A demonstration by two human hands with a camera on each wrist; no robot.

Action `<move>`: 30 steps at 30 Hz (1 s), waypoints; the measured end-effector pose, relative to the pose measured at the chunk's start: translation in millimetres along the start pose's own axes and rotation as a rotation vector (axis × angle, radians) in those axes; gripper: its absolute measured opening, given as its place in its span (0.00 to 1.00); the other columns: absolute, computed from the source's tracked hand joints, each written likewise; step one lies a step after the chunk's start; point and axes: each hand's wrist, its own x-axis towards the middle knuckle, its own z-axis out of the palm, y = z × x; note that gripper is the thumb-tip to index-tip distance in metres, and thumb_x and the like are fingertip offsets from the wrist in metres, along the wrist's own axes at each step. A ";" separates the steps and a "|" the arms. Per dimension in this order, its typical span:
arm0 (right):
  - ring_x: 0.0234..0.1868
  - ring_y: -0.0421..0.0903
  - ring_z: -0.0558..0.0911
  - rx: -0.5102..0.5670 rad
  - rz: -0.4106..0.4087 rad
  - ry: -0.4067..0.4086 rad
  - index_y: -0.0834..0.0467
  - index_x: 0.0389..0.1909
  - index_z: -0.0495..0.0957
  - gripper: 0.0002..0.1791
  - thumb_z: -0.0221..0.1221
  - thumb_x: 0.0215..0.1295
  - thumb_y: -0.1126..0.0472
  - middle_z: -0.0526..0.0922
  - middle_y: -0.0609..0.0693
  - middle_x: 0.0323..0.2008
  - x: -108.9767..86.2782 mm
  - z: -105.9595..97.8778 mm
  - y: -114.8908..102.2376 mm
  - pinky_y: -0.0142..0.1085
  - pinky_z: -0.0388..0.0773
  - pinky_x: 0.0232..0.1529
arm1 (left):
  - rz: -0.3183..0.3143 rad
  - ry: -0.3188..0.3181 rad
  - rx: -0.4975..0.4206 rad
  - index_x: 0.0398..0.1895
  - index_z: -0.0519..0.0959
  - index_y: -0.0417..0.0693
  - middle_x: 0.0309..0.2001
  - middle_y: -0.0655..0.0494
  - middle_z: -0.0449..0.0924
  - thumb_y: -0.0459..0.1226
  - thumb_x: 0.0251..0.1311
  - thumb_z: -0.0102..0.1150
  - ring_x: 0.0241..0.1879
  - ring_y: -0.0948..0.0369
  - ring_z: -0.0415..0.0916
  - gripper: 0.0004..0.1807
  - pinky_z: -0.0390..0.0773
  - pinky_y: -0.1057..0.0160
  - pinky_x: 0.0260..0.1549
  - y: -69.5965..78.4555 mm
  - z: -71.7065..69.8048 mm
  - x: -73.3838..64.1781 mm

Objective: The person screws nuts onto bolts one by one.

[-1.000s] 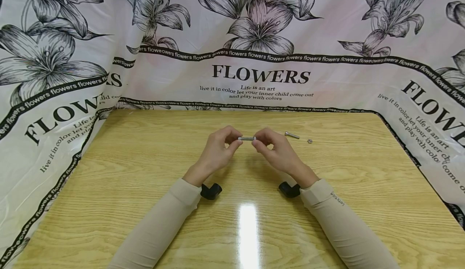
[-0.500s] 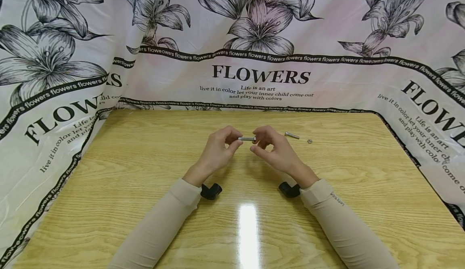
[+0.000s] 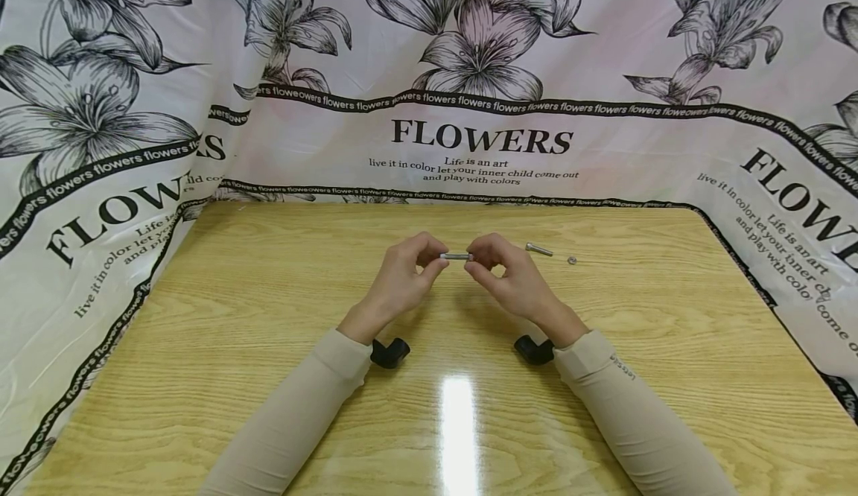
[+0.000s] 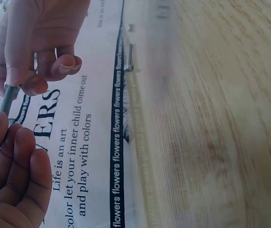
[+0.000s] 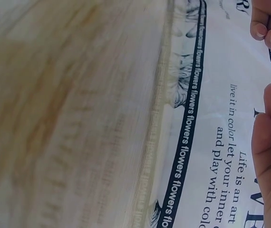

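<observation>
My left hand (image 3: 398, 276) pinches the left end of a metal bolt (image 3: 456, 256) between thumb and fingers, holding it level above the table. On the bolt's right end sits a small nut (image 3: 470, 257), partly covered by the fingertips of my right hand (image 3: 512, 276), which pinch it. In the left wrist view, the bolt's threaded shank (image 4: 6, 100) shows between both hands. The right wrist view catches only some fingers of each hand at its right side; the bolt is out of sight there.
A second bolt (image 3: 539, 249) and a loose nut (image 3: 572, 261) lie on the wooden table (image 3: 268, 317), beyond and right of my right hand. Floral cloth (image 3: 482, 153) hangs along the back and both sides. Black wrist devices (image 3: 390, 353) sit under both wrists.
My right thumb and fingers parted from the nut half a second ago, showing it on the bolt's end, and have come together on it again. The left hand stays still with the bolt.
</observation>
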 end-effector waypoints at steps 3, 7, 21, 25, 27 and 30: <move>0.31 0.45 0.78 0.004 0.024 0.002 0.60 0.46 0.75 0.09 0.58 0.66 0.67 0.81 0.51 0.33 -0.8 1.7 9.1 0.41 0.76 0.34 | -0.004 0.002 0.000 0.40 0.78 0.43 0.34 0.55 0.81 0.30 0.62 0.59 0.32 0.63 0.78 0.05 0.78 0.64 0.35 -0.3 0.0 -0.3; 0.31 0.43 0.79 0.008 0.044 0.008 0.57 0.44 0.78 0.06 0.56 0.69 0.63 0.81 0.47 0.33 -0.8 1.6 11.1 0.41 0.76 0.31 | 0.003 0.004 0.008 0.40 0.78 0.42 0.34 0.55 0.81 0.30 0.62 0.59 0.33 0.63 0.78 0.05 0.79 0.65 0.35 -0.8 0.1 -0.4; 0.31 0.44 0.80 0.041 0.027 -0.020 0.56 0.50 0.70 0.16 0.61 0.64 0.66 0.80 0.49 0.36 -1.2 0.9 7.3 0.40 0.77 0.32 | 0.009 0.009 -0.005 0.40 0.78 0.42 0.34 0.54 0.81 0.30 0.62 0.59 0.32 0.63 0.78 0.05 0.79 0.61 0.36 -1.7 0.2 0.1; 0.28 0.46 0.79 0.034 -0.022 -0.011 0.63 0.48 0.71 0.12 0.58 0.64 0.70 0.80 0.53 0.32 0.2 1.9 7.2 0.41 0.77 0.33 | 0.017 0.011 -0.007 0.40 0.78 0.42 0.34 0.54 0.81 0.29 0.62 0.60 0.32 0.63 0.78 0.05 0.80 0.61 0.36 -1.2 0.3 -0.1; 0.28 0.48 0.79 0.027 -0.023 -0.011 0.65 0.47 0.71 0.11 0.57 0.64 0.72 0.80 0.54 0.31 0.6 1.0 1.0 0.41 0.77 0.32 | 0.021 0.011 -0.007 0.40 0.78 0.41 0.34 0.54 0.81 0.29 0.62 0.60 0.33 0.63 0.78 0.05 0.80 0.61 0.36 -1.4 0.5 -0.1; 0.29 0.49 0.79 0.012 0.005 -0.015 0.66 0.45 0.73 0.08 0.56 0.66 0.72 0.80 0.55 0.31 1.3 -1.7 -14.1 0.39 0.76 0.30 | 0.024 0.011 -0.007 0.40 0.78 0.42 0.34 0.54 0.81 0.30 0.62 0.59 0.33 0.63 0.78 0.04 0.80 0.61 0.36 -1.5 0.6 -0.1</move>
